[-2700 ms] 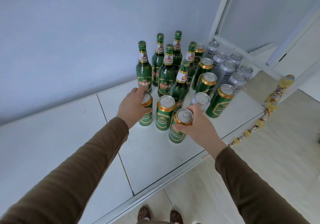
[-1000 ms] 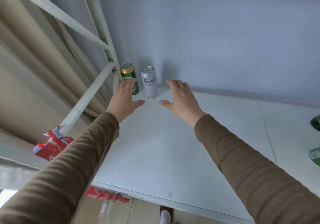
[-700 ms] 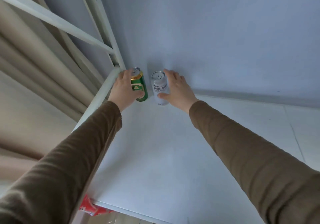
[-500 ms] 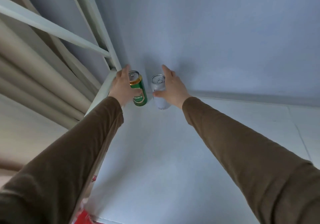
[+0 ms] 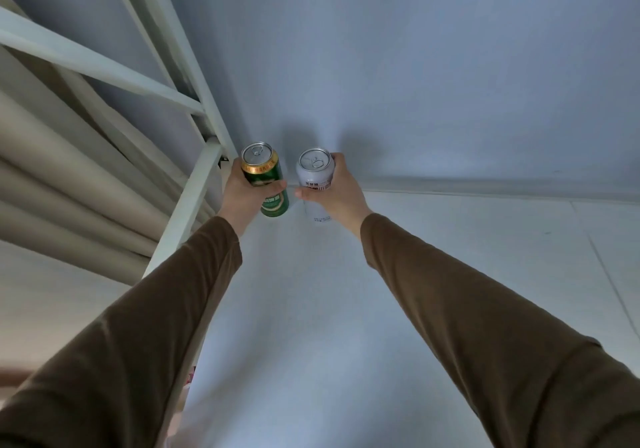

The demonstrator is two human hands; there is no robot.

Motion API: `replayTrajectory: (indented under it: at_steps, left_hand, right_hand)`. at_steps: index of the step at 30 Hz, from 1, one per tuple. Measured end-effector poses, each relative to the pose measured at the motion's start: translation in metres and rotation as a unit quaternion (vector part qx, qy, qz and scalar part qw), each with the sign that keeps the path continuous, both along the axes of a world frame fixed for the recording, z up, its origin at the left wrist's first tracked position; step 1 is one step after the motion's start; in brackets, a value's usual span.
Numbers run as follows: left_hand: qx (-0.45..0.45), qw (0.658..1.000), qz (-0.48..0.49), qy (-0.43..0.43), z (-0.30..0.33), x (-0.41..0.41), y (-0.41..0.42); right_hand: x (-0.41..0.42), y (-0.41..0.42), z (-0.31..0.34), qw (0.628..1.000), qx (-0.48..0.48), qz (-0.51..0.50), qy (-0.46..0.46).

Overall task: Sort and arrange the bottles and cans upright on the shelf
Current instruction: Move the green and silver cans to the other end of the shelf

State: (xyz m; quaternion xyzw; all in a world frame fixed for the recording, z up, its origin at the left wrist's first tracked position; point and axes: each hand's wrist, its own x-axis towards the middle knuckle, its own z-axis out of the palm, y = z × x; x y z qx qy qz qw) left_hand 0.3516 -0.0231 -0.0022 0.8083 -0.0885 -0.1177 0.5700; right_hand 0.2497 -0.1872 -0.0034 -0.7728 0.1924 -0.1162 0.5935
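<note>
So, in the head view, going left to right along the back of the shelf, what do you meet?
Beige curtain → white shelf frame post → left hand → green can → silver can → right hand.

Left hand is gripping a green can, right hand is gripping a silver can — both upright, side by side, apart, at the back-left corner of the white shelf, near the wall. Brown sleeves are reaching in.
</note>
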Motion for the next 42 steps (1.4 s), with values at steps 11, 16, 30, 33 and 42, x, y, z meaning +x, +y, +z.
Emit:
replayTrajectory:
  at_steps: [11,16,30,33,42]
  left_hand:
    - [-0.027,0.997,-0.065,-0.013,0.039,-0.043,-0.022]
    - [-0.053,0.986,-0.155,-0.014,0.060,-0.088,-0.050]
    - [-0.092,0.937,-0.335,0.015,0.080,-0.281,-0.167]
    - [-0.093,0.931,-0.351,0.020,0.081,-0.338,-0.199]
    - [-0.089,0.921,-0.378,0.031,0.067,-0.486,-0.282]
  right_hand:
    - [-0.063,-0.025,0.020,0.995,0.063,-0.080,-0.027]
    - [-0.130,-0.052,0.047,0.983,0.077,-0.159,-0.052]
    - [-0.380,-0.119,0.072,0.950,0.028,-0.308,-0.051]
    - [-0.443,-0.138,0.066,0.943,0.026,-0.328,-0.049]
    - [-0.593,-0.196,0.049,0.938,0.017,-0.346,-0.037]
